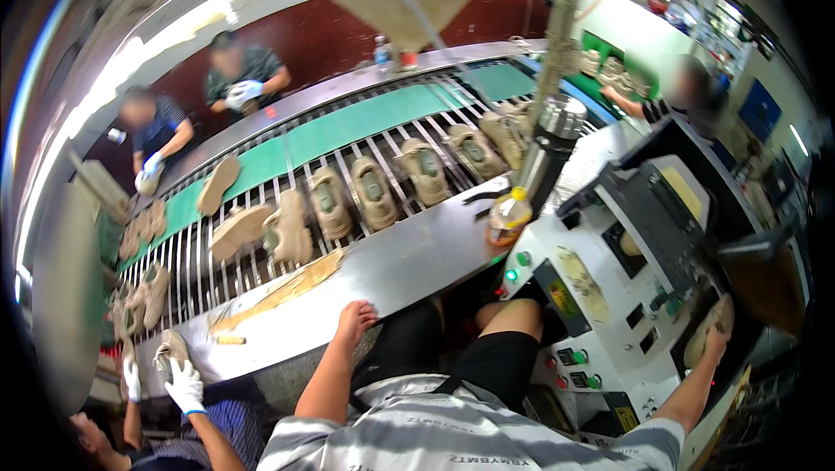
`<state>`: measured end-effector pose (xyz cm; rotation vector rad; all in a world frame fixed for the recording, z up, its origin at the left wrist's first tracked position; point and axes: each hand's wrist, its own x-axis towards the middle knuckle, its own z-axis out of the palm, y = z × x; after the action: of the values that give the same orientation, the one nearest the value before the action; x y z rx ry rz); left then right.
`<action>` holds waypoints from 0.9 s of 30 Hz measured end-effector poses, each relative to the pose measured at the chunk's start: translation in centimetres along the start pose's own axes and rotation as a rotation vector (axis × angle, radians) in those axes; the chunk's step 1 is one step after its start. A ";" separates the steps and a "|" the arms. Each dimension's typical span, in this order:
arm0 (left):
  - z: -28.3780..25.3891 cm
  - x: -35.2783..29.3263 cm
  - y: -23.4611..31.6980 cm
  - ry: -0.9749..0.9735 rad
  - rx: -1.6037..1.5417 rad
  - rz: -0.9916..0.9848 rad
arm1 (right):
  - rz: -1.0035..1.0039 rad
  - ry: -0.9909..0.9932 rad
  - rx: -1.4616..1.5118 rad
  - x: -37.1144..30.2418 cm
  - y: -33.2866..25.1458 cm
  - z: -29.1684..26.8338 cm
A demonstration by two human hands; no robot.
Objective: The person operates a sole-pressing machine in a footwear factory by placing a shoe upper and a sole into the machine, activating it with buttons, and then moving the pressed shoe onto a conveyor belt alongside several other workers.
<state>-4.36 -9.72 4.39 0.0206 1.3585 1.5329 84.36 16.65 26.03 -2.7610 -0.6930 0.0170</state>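
Note:
My right hand (pixel 717 340) is closed round a beige shoe (pixel 701 332) at the open bay of a light-grey machine (pixel 622 323) on my right. Part of that shoe is hidden by my fingers. On the front edge of the metal table (pixel 409 258) rests my left hand (pixel 355 320), with nothing in it and its fingers loosely apart. Beyond the table, beige shoes (pixel 374 193) stand in a row on the roller conveyor (pixel 252 271). Two of them lie tipped, soles showing.
A steel thermos (pixel 557 136) and a yellow-capped bottle (pixel 509 217) stand between table and machine. Tan paper (pixel 287 293) lies on the table. At lower left a co-worker's gloved hand (pixel 184 384) holds a shoe (pixel 172 351). More co-workers sit across the green belt (pixel 348 130) and at far right.

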 end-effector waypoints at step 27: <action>12.9 -10.6 0.8 -1.272 0.157 0.448 | -0.851 -1.202 1.488 -48.3 -6.4 8.0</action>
<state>7.72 -7.54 15.72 1.2445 0.4164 1.2933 38.09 1.88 17.31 -0.7160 -1.2505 1.3661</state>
